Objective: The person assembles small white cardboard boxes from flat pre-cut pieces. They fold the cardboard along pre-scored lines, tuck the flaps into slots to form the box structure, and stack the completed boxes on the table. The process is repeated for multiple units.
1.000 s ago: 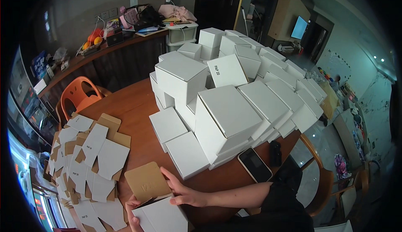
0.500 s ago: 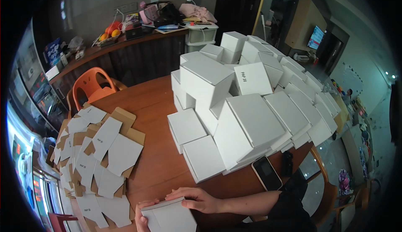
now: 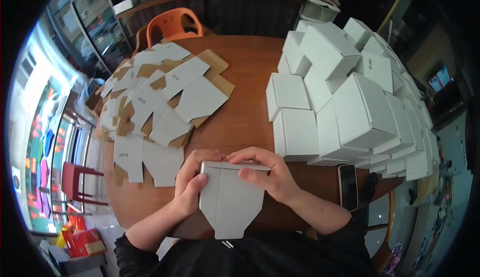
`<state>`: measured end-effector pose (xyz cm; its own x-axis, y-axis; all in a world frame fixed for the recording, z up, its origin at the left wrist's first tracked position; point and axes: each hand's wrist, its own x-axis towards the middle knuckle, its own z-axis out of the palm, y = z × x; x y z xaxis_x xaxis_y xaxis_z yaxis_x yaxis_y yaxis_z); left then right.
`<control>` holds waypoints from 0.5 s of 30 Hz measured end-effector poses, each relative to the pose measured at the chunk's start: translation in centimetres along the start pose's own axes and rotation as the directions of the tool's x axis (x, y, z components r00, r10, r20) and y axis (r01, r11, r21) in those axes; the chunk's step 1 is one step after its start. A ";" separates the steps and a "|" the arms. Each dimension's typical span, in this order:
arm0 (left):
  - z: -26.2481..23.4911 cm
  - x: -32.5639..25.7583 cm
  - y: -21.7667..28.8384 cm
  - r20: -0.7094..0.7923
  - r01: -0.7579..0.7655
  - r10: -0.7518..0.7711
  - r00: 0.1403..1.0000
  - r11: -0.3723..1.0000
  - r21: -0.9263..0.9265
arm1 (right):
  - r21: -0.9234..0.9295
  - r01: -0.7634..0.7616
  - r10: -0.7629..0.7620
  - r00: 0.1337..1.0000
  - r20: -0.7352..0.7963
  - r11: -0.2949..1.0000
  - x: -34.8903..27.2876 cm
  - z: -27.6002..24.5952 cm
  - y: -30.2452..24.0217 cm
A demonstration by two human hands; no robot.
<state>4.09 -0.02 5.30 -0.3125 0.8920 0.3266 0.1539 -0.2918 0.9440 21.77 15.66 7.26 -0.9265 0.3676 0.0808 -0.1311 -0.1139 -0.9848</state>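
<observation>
A white cardboard box [image 3: 232, 192] is between my hands at the near edge of the table, its tapered flap pointing toward me. My left hand [image 3: 189, 184] grips the box's left side, thumb on the near face. On the right, my right hand [image 3: 270, 174] holds the upper right edge, with its thumb lying over the front panel. The fingertips of both hands meet along the box's far top edge and are partly hidden behind it. Flat, unfolded cardboard blanks [image 3: 202, 101], white and brown, lie in an overlapping heap at left. Folded white boxes [image 3: 295, 132] are piled high at right.
A phone [image 3: 348, 187] lies near the table's right edge, beside a small black object [image 3: 369, 188]. An orange chair [image 3: 175, 23] stands at the far side of the wooden table [image 3: 245, 77]. A dark red stool [image 3: 75, 182] is on the floor at left.
The view has swung down and to the left, so the box pile sits farther right in the picture. Both hands stay on the same box, which now shows whole with its flap.
</observation>
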 end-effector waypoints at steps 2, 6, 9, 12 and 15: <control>-0.3 -0.9 -0.1 0.004 -0.064 0.064 0.998 0.996 0.054 | 0.041 0.015 -0.016 1.000 0.027 0.999 -0.1 0.7 -0.1; -0.3 -1.4 1.1 -0.036 -0.068 0.074 0.997 0.986 0.153 | 0.077 0.003 -0.004 1.000 0.017 0.997 -0.2 1.4 -0.5; 0.1 -1.7 1.2 -0.046 -0.098 0.107 0.993 0.983 0.155 | 0.100 -0.069 0.067 0.998 0.018 0.993 -0.4 1.4 -1.1; 0.6 -2.6 0.8 -0.066 -0.080 0.086 0.994 0.992 0.095 | 0.071 -0.104 0.103 0.994 0.025 0.992 -0.4 1.3 -1.8; 1.3 -3.1 0.7 -0.103 -0.055 0.059 0.993 0.998 0.040 | 0.027 -0.111 0.111 0.994 0.001 0.993 -0.3 1.1 -1.7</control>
<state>6.39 -2.49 4.91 -0.3979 0.8330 0.3844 0.2085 -0.3259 0.9221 21.90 14.77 9.07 -0.9356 0.3519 -0.0286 -0.0373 -0.1791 -0.9831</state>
